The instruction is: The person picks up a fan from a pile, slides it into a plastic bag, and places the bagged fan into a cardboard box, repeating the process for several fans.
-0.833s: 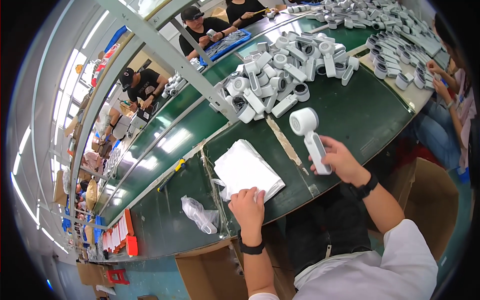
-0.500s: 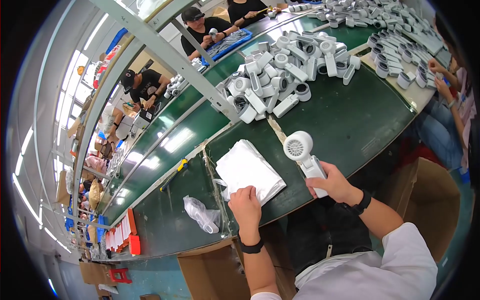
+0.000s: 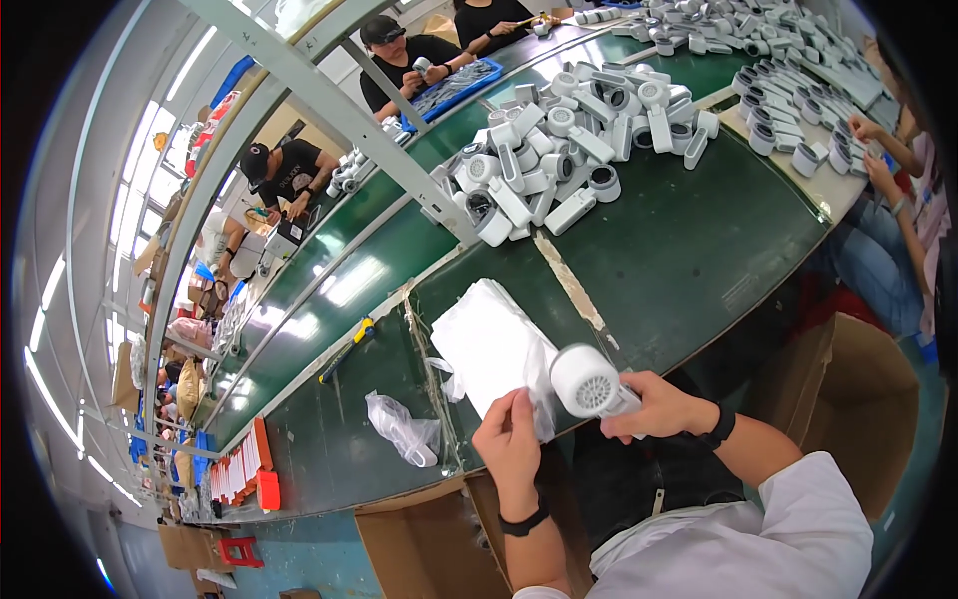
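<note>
My right hand (image 3: 661, 404) grips a white handheld fan (image 3: 579, 377) by its handle, with the round grille tilted down toward me at the table's front edge. Beside it, my left hand (image 3: 509, 444) pinches the edge of a thin clear plastic bag (image 3: 540, 389), lifted off a stack of white bags (image 3: 484, 334). The fan's head is right next to the raised bag edge; whether they touch, I cannot tell. Left of the stack lies a fan wrapped in a clear bag (image 3: 404, 427).
A large pile of white fans (image 3: 569, 150) covers the table's far side. A yellow and black utility knife (image 3: 347, 349) lies to the left, beyond it orange boxes (image 3: 242, 464). Open cartons (image 3: 848, 399) stand below the front edge. Co-workers sit across and to the right.
My right hand has brought the fan down and closer to my left hand, tipping its head toward me. My left hand has moved slightly right and nearer, drawing up a bag edge.
</note>
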Motion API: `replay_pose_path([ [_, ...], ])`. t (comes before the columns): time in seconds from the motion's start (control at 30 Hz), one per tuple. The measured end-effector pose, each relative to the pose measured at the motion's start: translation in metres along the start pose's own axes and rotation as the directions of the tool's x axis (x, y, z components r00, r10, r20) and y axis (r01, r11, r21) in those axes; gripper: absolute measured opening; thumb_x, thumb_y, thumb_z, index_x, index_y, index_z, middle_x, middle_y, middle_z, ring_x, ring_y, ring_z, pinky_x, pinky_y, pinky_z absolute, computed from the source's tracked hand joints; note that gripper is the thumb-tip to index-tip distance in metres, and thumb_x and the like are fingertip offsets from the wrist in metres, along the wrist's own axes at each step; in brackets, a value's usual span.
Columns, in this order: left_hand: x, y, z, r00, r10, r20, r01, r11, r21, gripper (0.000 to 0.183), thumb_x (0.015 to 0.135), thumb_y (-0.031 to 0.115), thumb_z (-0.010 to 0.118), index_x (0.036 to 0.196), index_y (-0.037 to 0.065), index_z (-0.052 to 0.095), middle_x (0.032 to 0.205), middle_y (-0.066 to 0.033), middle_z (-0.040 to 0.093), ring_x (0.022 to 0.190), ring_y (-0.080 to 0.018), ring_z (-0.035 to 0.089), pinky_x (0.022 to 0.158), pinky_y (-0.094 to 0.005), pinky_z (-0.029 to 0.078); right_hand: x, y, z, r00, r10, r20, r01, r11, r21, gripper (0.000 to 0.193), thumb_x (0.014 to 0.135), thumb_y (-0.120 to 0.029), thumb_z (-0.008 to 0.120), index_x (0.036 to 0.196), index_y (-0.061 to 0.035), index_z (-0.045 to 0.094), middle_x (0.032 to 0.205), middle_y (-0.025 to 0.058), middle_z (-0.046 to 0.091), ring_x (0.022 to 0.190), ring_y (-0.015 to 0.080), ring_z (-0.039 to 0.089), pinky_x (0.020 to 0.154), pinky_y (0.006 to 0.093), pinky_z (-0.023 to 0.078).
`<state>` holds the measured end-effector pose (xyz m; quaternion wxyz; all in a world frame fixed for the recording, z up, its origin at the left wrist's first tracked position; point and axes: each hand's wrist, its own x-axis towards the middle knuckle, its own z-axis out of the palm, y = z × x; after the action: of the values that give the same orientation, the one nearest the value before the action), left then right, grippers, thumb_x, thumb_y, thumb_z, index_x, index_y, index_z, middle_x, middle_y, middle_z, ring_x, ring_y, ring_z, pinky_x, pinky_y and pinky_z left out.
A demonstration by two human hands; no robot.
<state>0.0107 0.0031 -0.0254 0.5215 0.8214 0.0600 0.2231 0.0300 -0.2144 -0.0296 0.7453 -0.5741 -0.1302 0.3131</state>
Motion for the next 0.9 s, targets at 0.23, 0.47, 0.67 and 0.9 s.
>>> replay_pose_path([
  [0.23, -0.017, 0.011, 0.007, 0.999, -0.038, 0.011, 0.039, 0.967, -0.252, 0.017, 0.093, 0.010, 0.066, 0.099, -0.006, 0.068, 0.081, -0.0025, 0.066, 0.072, -0.0069, 0.058, 0.066, -0.0197, 0.045, 0.022, 0.025, 0.031, 0.839, -0.360, -0.407, 0.376, 0.926, -0.044, 0.055, 0.072, -0.018, 0.085, 0.115, -0.0009, 0.055, 0.092, 0.0029, 0.065, 0.069, 0.0085, 0.062, 0.060, 0.0253, 0.051],
  [0.47, -0.022, 0.008, 0.018, 0.988, -0.152, 0.034, 0.155, 0.947, -0.282, 0.018, 0.094, 0.013, 0.065, 0.097, -0.005, 0.067, 0.081, -0.0043, 0.066, 0.073, -0.0063, 0.056, 0.067, -0.0201, 0.044, 0.035, 0.021, 0.038, 0.844, -0.128, -0.521, 0.261, 0.946, 0.192, 0.037, 0.075, 0.000, 0.072, 0.106, -0.0025, 0.052, 0.082, 0.0043, 0.061, 0.060, 0.0124, 0.060, 0.054, 0.0275, 0.051],
  [0.67, -0.019, 0.004, 0.022, 0.969, -0.225, -0.104, 0.157, 0.881, -0.447, 0.019, 0.096, 0.014, 0.063, 0.098, -0.004, 0.065, 0.079, -0.0026, 0.065, 0.070, -0.0066, 0.056, 0.065, -0.0198, 0.044, 0.029, 0.019, 0.024, 0.806, -0.161, -0.569, 0.300, 0.941, 0.158, 0.032, 0.078, 0.000, 0.069, 0.105, -0.0019, 0.052, 0.081, 0.0047, 0.062, 0.060, 0.0128, 0.060, 0.053, 0.0273, 0.049],
  [0.9, -0.020, 0.005, 0.033, 0.986, -0.159, -0.054, 0.137, 0.948, -0.289, 0.019, 0.095, 0.013, 0.063, 0.099, -0.005, 0.066, 0.081, -0.0023, 0.065, 0.072, -0.0058, 0.057, 0.066, -0.0197, 0.045, -0.008, 0.007, 0.001, 0.971, -0.182, -0.152, 0.204, 0.968, 0.146, 0.030, 0.085, -0.006, 0.064, 0.113, -0.0012, 0.052, 0.085, 0.0082, 0.064, 0.064, 0.0148, 0.062, 0.059, 0.0287, 0.050],
])
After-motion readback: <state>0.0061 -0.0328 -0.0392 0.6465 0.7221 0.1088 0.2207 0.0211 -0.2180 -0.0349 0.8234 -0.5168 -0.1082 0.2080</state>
